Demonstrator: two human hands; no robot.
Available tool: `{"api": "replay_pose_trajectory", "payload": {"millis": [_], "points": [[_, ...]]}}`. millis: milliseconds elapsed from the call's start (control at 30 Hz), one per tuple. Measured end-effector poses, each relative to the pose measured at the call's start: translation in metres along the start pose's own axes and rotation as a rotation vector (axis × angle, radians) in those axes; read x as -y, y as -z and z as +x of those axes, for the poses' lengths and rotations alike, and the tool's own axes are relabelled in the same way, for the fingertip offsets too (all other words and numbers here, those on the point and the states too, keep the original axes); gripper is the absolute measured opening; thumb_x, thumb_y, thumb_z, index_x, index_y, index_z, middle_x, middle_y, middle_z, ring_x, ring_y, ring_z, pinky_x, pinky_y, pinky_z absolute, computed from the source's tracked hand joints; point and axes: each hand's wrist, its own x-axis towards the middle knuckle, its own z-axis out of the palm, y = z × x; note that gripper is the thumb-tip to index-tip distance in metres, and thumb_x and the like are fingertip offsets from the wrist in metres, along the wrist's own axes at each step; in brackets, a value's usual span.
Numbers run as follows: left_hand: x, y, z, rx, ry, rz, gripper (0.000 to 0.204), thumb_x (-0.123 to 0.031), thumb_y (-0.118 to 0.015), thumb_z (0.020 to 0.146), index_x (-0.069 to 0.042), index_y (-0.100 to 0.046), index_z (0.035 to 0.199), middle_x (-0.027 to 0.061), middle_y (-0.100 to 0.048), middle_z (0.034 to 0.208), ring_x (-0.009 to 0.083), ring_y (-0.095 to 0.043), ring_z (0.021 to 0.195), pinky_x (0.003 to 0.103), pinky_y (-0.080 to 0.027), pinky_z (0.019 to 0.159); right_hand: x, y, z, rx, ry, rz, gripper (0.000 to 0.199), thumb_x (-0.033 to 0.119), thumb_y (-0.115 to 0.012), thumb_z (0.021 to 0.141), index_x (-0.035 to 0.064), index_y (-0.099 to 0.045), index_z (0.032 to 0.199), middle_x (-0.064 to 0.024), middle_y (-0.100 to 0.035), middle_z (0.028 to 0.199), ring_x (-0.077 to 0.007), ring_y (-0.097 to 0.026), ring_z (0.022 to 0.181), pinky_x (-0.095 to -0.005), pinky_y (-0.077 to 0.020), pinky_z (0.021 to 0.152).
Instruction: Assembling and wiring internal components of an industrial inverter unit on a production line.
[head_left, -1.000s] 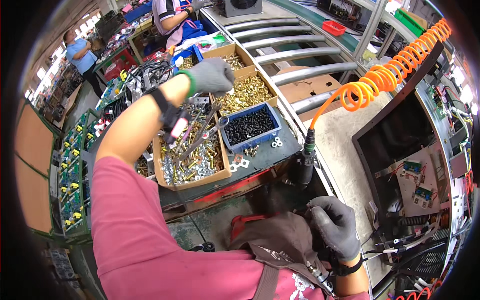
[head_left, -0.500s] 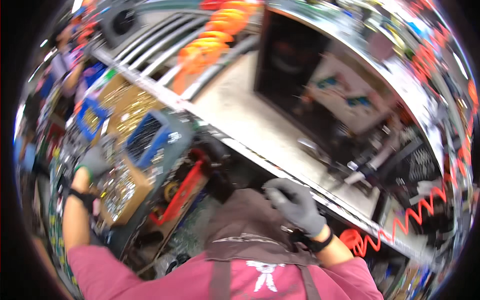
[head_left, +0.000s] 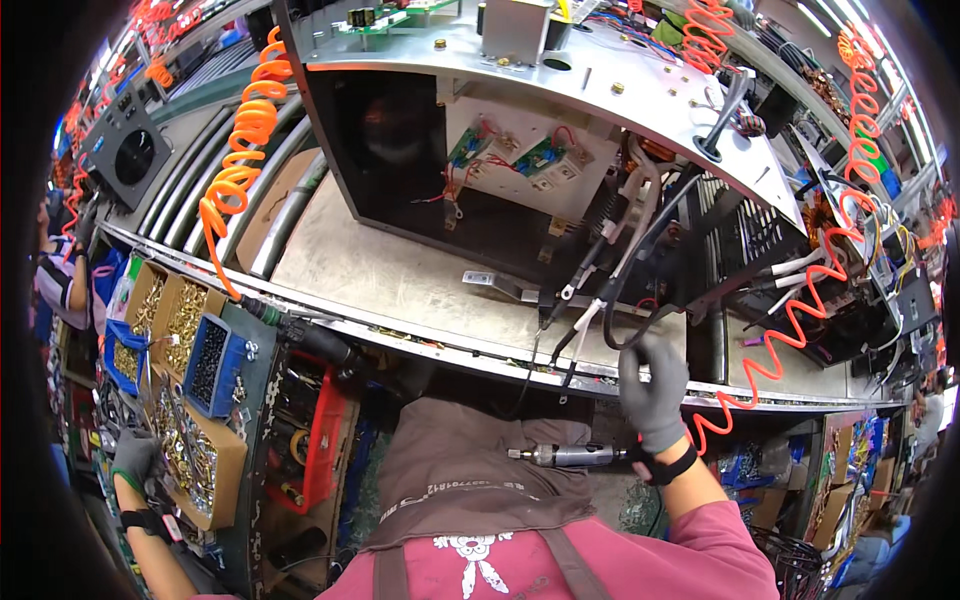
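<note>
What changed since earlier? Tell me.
The view swung right. The left hand came back from the brass screws to beside the nearer cardboard box; the right hand went from beside the apron to the black cable, grip unclear. The blue bin stayed put.

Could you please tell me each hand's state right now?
Left hand: by the cardboard box; grip cannot be told.
Right hand: partly curled at the black cable; grip unclear.
</note>
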Motion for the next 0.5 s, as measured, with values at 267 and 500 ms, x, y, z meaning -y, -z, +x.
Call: {"api": "replay_pose_trajectory", "payload": {"millis": [267,500], "points": [[0.044,0.032,0.026,0.132,0.16,-0.603,0.023,-0.019,-0.061,0.087,-0.012,-0.057,0.066,-0.0006,-0.051,0.05,0.0146,-0.042,0.035,0.028,-0.032,0.035,-0.023,-0.014,0.019,0.138,0.196,-0.426,0.038,0.013,-0.073,0.071,0.0172,-0.067,0.108,-0.0056,-0.063,0.11,-0.0289,-0.057,0.098,-0.0459,-0.0469,0.081],[-0.021,0.043,-0.071,0.025,-0.169,0.143,0.005,-0.01,-0.059,0.087,-0.005,-0.06,0.085,0.004,-0.056,0.063,0.0141,-0.052,0.05,0.031,-0.04,0.044,-0.045,-0.037,0.039,0.097,0.267,-0.569,0.019,0.026,-0.074,0.072,0.0207,-0.071,0.09,0.0003,-0.068,0.1,-0.0279,-0.058,0.098,-0.0468,-0.0461,0.086]]}}
